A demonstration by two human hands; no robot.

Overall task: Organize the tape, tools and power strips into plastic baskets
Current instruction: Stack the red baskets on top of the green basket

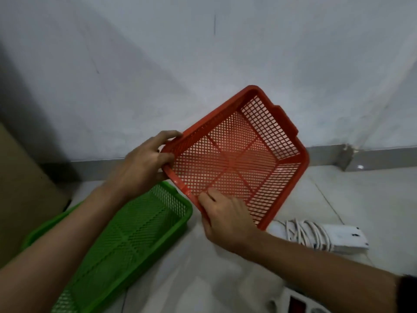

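Note:
An empty red mesh basket (291,134) is held tilted in the air in front of the white wall. My left hand (144,163) grips its near left corner and rim. My right hand (225,220) grips its lower edge, fingers over the rim. Below on the floor lies an empty green mesh basket (158,213), partly hidden by my left forearm. A white power strip (338,236) with its coiled white cord (304,231) lies on the floor at the right. Another white power strip (300,301) shows at the bottom edge, partly cut off.
A brown cardboard box (24,184) stands at the left against the wall. A grey skirting strip (361,154) runs along the foot of the wall. The floor is pale tile (225,279).

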